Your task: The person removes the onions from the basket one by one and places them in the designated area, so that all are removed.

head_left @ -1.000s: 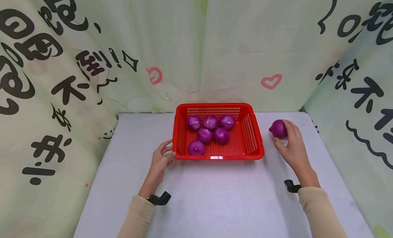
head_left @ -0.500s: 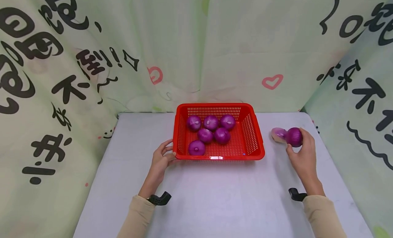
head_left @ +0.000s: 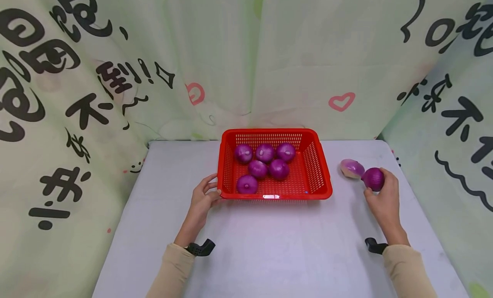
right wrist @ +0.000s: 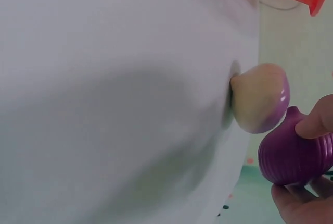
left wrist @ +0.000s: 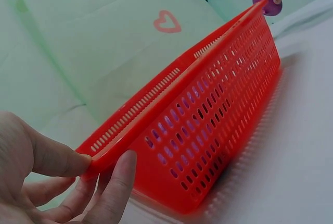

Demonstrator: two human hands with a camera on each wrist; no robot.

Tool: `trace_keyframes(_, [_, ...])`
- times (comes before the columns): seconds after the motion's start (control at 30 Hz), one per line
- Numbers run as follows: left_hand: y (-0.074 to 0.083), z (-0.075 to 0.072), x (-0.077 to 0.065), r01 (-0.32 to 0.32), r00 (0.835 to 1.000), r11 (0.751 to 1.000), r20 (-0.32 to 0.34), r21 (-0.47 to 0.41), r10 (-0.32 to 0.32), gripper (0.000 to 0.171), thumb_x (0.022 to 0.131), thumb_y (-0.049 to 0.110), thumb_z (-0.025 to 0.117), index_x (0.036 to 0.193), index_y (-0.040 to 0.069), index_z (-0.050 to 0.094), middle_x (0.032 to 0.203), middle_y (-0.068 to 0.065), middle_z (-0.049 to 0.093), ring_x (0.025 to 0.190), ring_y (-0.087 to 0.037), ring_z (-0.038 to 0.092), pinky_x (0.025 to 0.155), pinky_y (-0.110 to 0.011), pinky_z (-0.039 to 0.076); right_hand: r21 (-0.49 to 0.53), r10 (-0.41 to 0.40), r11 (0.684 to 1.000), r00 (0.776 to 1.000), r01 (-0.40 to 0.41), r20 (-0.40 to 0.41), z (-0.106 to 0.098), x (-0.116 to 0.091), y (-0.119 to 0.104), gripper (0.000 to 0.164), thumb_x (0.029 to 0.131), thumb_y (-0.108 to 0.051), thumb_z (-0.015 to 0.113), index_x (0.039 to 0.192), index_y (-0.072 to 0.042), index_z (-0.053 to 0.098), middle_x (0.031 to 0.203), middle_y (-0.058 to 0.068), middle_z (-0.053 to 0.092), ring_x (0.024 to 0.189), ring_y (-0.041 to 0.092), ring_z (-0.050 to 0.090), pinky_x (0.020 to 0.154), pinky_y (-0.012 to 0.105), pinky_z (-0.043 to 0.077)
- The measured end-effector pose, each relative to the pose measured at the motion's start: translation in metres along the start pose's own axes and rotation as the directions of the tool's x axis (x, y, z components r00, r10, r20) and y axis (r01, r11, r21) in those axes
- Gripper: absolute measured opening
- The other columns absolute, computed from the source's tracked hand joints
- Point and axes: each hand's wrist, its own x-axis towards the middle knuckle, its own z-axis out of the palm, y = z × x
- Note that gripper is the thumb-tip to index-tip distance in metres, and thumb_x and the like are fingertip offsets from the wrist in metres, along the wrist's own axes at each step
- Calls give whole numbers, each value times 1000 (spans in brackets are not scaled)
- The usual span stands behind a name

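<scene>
My right hand holds a dark purple onion at the table's right side. In the right wrist view, the thumb lies on top of this onion and fingers are beneath it. Just left of it, a paler pink-and-cream onion lies on the table. The red plastic basket stands at the back middle with several purple onions inside, mostly on its left. My left hand grips the basket's front left corner; the left wrist view has thumb and fingers pinching the rim.
A white-covered table extends in front of the basket. Behind and at both sides hangs a pale green curtain with black writing and pink hearts. Each wrist wears a black camera mount.
My right hand has moved right and slightly nearer with the purple onion. The paler onion, mostly hidden before, now shows on the table. The left hand and basket stay put.
</scene>
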Motion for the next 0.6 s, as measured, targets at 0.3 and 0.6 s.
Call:
trace_keyframes(0.3, [-1,1,1,2,1000,1000,-7,7,-2,59,96,1,60,151,21,52,136,-15,61,101,-23,68,101,-51,60,-39,-15,999,999,16,39,1,12,18,74,86,11,59,154,10,30,153,38,36,142,54,35,118,70,35])
trace_keyframes(0.6, [-1,0,0,1,1000,1000,-5,6,-1,59,96,1,59,152,21,51,138,-15,61,107,-26,66,102,-52,60,-86,-50,995,993,59,105,4,25,27,74,82,11,59,150,17,30,147,45,37,138,59,34,116,73,33])
